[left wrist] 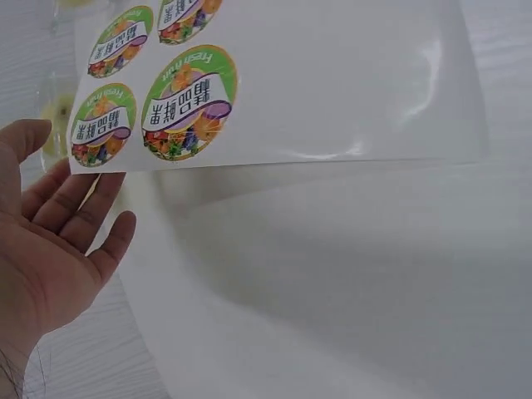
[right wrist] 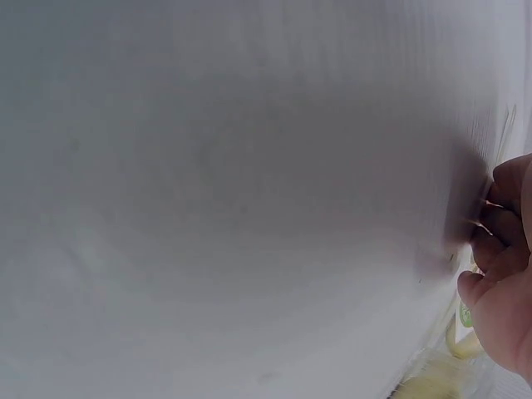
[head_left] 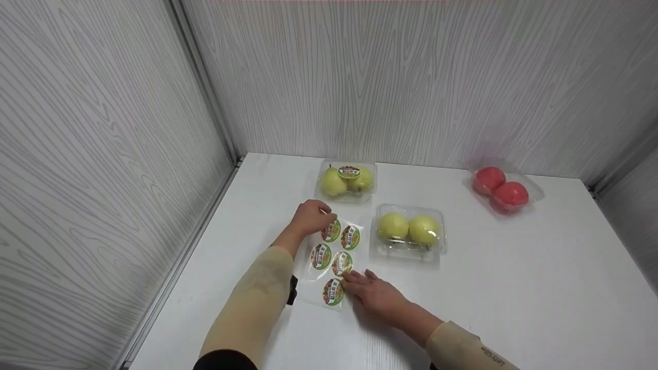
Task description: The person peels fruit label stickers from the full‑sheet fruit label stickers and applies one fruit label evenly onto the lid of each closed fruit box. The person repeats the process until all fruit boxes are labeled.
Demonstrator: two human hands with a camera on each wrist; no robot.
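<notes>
A clear sheet of round fruit stickers [head_left: 321, 256] lies on the white table, its left side raised. At its top left corner is my left hand [head_left: 310, 218]; in the left wrist view the left hand [left wrist: 46, 258] has several fingertips behind the sheet [left wrist: 349, 91], thumb apart from it. My right hand [head_left: 380, 298] touches the sheet's lower right edge by a sticker. In the right wrist view the right hand [right wrist: 503, 274] shows loosely bent fingers, tips hidden. Beside the sheet stands a clear box of two green pears [head_left: 423, 229], no sticker visible on it.
Behind the sheet sits another clear box with two pears [head_left: 334, 182] and an oval fruit sticker [head_left: 349, 172] on its lid. Two red fruits [head_left: 510, 195] lie in a clear container at the back right. A grained panel [head_left: 360, 77] closes off the back of the table.
</notes>
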